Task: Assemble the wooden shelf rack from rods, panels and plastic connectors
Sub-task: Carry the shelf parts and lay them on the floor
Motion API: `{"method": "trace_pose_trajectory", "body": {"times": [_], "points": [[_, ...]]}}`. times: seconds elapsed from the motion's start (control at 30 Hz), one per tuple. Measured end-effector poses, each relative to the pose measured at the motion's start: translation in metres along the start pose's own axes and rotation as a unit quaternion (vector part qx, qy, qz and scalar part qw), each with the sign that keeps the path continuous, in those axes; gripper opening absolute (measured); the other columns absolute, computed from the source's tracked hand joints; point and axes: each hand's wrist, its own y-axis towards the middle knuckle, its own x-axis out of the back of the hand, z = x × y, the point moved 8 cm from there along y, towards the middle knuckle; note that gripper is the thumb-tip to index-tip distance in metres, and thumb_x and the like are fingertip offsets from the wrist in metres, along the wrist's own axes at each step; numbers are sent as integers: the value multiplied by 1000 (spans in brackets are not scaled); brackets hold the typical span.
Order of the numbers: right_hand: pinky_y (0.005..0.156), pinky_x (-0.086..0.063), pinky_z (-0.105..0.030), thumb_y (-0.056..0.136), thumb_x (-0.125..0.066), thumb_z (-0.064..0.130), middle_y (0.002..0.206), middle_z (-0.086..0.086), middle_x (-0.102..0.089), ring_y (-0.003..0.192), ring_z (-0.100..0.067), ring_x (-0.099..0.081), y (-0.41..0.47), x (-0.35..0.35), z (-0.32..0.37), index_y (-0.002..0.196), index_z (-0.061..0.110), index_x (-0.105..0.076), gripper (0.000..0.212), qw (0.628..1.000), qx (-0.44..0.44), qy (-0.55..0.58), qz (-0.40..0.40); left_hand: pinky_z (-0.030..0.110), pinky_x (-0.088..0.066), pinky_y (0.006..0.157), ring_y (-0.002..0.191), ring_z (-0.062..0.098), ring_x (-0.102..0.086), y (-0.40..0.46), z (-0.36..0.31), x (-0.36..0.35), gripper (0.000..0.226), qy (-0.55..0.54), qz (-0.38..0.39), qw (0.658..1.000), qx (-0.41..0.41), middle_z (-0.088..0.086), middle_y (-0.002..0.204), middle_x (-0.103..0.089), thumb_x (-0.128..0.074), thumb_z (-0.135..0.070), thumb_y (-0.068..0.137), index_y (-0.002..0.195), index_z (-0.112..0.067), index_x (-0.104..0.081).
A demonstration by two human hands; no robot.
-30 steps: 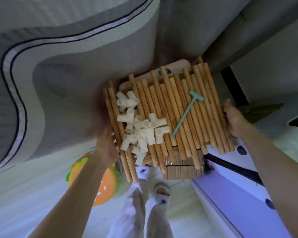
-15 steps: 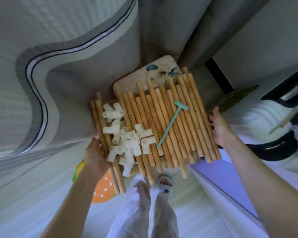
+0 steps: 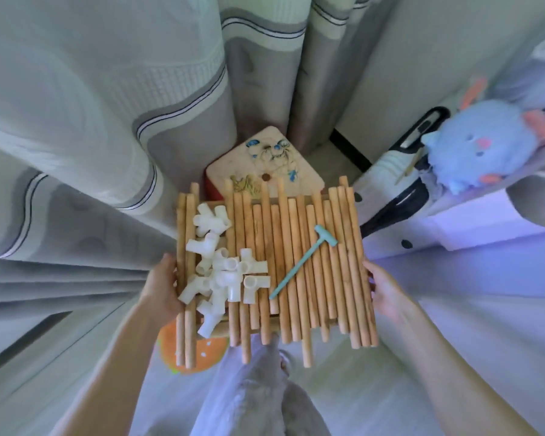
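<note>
Beside grey curtains (image 3: pixel 107 121), your left hand (image 3: pixel 162 286) and right hand (image 3: pixel 386 289) are gripping the stacked wooden panels (image 3: pixel 221 332) loaded with round wooden rods (image 3: pixel 299 265) and white plastic connectors (image 3: pixel 224 269), so next you are needing floor to set them down.

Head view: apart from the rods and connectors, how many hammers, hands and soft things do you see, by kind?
Hammer: 1
Hands: 2, left and right, each holding a side of the rod stack
Blue plush: 1
Burger cushion: 1
Total: 5
</note>
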Motion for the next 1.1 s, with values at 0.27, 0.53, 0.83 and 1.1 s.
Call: {"method": "trace_pose_trajectory", "body": {"times": [0.27,0.53,0.83,1.1], "points": [[59,-39,-29,98,-44,25,84,-3,-60,77,-15,-55,-80,60,-92,94,18,-60,18,995,2,93,-24,39,-45,69,94,26,-60,-72,39,10,46,88,80,993,-1,6,102,-64,-27,-49,99,100,-17,-61],[83,-47,-40,93,-55,32,99,-12,-63,94,-24,-59,-140,105,-208,98,10,-62,23,971,-39,224,-74,30,-48,64,73,23,-59,-99,75,-7,41,263,159,952,15,12,87,-58,-29,-35,99,98,-6,-58],[74,-47,-39,93,-54,38,98,-8,-62,91,-22,-57,-209,140,-350,93,15,-61,24,906,-63,387,-161,37,-45,76,107,25,-57,-121,155,-43,47,429,248,867,53,10,116,-61,-27,-47,100,113,-14,-59],[50,-44,-34,91,-55,40,86,-6,-61,75,-20,-58,-266,182,-471,84,13,-58,28,816,-98,526,-220,46,-43,96,112,32,-55,-156,272,-85,38,578,276,766,56,14,118,-60,-40,-42,96,102,-12,-62]]}}
